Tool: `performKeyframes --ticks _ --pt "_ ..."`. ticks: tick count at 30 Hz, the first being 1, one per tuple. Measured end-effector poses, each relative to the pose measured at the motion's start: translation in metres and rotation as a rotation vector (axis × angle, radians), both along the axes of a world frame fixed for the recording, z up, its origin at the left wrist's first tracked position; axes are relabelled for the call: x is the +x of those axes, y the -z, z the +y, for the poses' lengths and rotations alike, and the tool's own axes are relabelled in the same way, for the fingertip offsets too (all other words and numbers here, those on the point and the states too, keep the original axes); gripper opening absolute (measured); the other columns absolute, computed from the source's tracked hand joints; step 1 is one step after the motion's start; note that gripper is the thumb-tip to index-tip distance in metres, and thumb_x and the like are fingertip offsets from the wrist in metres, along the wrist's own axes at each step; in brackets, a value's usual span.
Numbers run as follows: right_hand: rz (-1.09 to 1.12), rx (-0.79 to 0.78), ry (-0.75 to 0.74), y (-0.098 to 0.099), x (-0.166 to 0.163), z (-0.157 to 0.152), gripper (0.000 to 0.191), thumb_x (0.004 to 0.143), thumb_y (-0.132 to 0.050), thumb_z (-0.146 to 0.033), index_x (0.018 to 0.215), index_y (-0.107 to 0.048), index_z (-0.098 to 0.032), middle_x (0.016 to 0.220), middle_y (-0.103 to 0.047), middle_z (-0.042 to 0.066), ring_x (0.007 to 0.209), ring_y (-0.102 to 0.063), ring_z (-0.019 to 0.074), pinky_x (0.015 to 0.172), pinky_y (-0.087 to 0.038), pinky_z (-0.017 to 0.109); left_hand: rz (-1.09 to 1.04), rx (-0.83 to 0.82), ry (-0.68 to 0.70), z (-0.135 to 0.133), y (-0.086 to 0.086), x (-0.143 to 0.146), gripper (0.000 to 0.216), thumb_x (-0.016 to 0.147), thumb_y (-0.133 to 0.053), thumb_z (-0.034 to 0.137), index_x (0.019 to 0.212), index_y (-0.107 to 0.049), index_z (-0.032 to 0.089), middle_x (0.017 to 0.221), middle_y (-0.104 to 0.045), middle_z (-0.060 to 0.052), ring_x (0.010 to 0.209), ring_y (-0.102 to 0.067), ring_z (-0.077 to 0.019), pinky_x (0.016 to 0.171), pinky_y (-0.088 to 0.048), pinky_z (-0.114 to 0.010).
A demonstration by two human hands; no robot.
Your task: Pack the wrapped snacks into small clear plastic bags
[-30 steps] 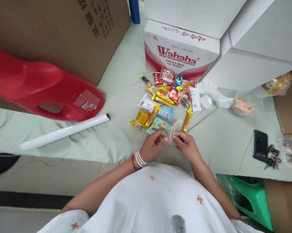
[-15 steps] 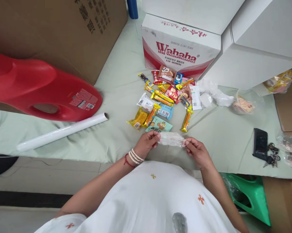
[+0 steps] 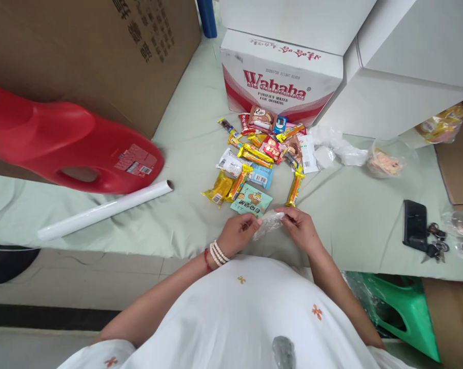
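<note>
A small clear plastic bag (image 3: pixel 268 223) is pinched between both my hands just above the near edge of the pale green cloth (image 3: pixel 185 215). My left hand (image 3: pixel 239 234), with bead bracelets on the wrist, grips its left end. My right hand (image 3: pixel 298 229) grips its right end, fingers closed. Right behind the hands lies a teal snack packet (image 3: pixel 251 201), the nearest piece of a pile of wrapped snacks (image 3: pixel 264 154) in yellow, red and blue wrappers.
A red plastic jug (image 3: pixel 62 146) lies at left beside a white paper roll (image 3: pixel 104 209). A Wahaha carton (image 3: pixel 281 82), white boxes and a brown cardboard box (image 3: pixel 100 46) stand behind. A black phone (image 3: pixel 415 224) and keys (image 3: pixel 435 243) lie at right, a green stool (image 3: pixel 400 312) below.
The bag was bunched between close hands, then pulled out flat and wide. Now my hands have come back together and the bag is crumpled again.
</note>
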State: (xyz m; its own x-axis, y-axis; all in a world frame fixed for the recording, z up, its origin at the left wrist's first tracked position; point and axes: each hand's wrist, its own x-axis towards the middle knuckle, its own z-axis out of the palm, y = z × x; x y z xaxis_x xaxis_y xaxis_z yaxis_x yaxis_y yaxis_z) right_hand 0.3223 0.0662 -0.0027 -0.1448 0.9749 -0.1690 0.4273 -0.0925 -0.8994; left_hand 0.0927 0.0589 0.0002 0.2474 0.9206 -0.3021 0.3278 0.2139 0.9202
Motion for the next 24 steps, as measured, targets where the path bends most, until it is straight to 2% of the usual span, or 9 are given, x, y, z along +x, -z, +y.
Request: performKeyframes --ticks 2,4,7,9,12,14,17,21,24 --pt "-0.066 0.007 -0.061 -0.001 -0.001 0.0 0.029 0.091 -0.056 -0.03 0.108 -0.079 -0.025 0.098 -0.074 0.006 0.087 -0.066 0.0213 0.082 -0.051 0.035 0.048 0.107 -0.12 0.003 -0.001 0.0 0.037 0.09 -0.062 0.055 0.09 -0.068 0.018 0.077 -0.062 0.0 0.064 -0.049 -0.0127 0.062 -0.04 -0.025" --pt "-0.079 -0.01 -0.105 -0.004 -0.002 -0.001 0.033 0.091 -0.057 -0.03 0.118 -0.076 -0.026 0.093 -0.073 0.005 0.08 -0.065 0.0206 0.077 -0.051 0.034 0.038 0.178 -0.086 0.007 0.0 0.002 0.035 0.085 -0.07 0.05 0.098 -0.07 0.018 0.086 -0.063 -0.002 0.067 -0.049 -0.0128 0.065 -0.042 -0.026" --pt "-0.015 -0.055 -0.084 -0.01 -0.004 -0.004 0.047 0.09 -0.062 -0.034 0.137 -0.064 -0.028 0.084 -0.07 0.002 0.07 -0.06 0.019 0.069 -0.049 0.032 -0.079 0.14 0.046 0.014 0.004 0.006 0.031 0.084 -0.071 0.048 0.086 -0.072 0.017 0.075 -0.061 -0.001 0.066 -0.05 -0.0131 0.065 -0.041 -0.026" --pt "0.018 -0.072 -0.013 -0.013 -0.003 -0.005 0.051 0.09 -0.065 -0.037 0.139 -0.058 -0.027 0.081 -0.068 0.0 0.069 -0.059 0.019 0.068 -0.048 0.032 -0.174 0.046 -0.021 0.018 0.008 0.007 0.036 0.086 -0.068 0.051 0.077 -0.069 0.017 0.067 -0.058 0.001 0.064 -0.049 -0.013 0.063 -0.04 -0.026" --pt "0.033 -0.078 0.08 -0.017 0.003 -0.007 0.04 0.089 -0.069 -0.041 0.125 -0.062 -0.026 0.08 -0.068 -0.001 0.07 -0.058 0.0183 0.069 -0.046 0.031 -0.263 -0.053 -0.131 0.024 0.011 0.003 0.04 0.081 -0.073 0.056 0.078 -0.068 0.016 0.066 -0.06 0.002 0.062 -0.048 -0.0124 0.061 -0.04 -0.026" --pt "0.025 -0.083 0.076 -0.02 0.008 -0.008 0.027 0.09 -0.068 -0.045 0.107 -0.068 -0.024 0.078 -0.066 0.0 0.07 -0.055 0.0176 0.069 -0.045 0.03 -0.272 -0.066 -0.098 0.026 0.011 -0.001 0.041 0.08 -0.074 0.057 0.079 -0.07 0.016 0.067 -0.062 0.001 0.063 -0.049 -0.0126 0.062 -0.041 -0.026" --pt "0.005 -0.074 0.039 -0.025 0.014 -0.011 0.028 0.094 -0.063 -0.05 0.087 -0.068 -0.023 0.078 -0.063 0.002 0.072 -0.053 0.0178 0.069 -0.044 0.03 -0.258 -0.059 -0.019 0.027 0.009 -0.006 0.041 0.081 -0.075 0.056 0.081 -0.072 0.015 0.069 -0.064 0.0 0.065 -0.052 -0.0129 0.063 -0.043 -0.026" --pt "0.048 -0.04 0.123 -0.026 0.016 -0.014 0.03 0.094 -0.063 -0.053 0.089 -0.065 -0.024 0.085 -0.062 0.003 0.077 -0.055 0.0186 0.07 -0.045 0.03 -0.3 -0.102 0.026 0.029 0.01 -0.01 0.037 0.077 -0.08 0.05 0.086 -0.073 0.015 0.068 -0.063 0.0 0.062 -0.05 -0.0112 0.059 -0.041 -0.024" --pt "0.194 -0.131 0.262 -0.021 0.014 -0.014 0.032 0.092 -0.064 -0.057 0.093 -0.06 -0.025 0.082 -0.061 0.001 0.071 -0.056 0.0178 0.062 -0.046 0.029 -0.358 -0.157 0.008 0.031 0.013 -0.009 0.035 0.075 -0.082 0.046 0.086 -0.071 0.015 0.073 -0.064 -0.001 0.066 -0.054 -0.0118 0.063 -0.044 -0.025"
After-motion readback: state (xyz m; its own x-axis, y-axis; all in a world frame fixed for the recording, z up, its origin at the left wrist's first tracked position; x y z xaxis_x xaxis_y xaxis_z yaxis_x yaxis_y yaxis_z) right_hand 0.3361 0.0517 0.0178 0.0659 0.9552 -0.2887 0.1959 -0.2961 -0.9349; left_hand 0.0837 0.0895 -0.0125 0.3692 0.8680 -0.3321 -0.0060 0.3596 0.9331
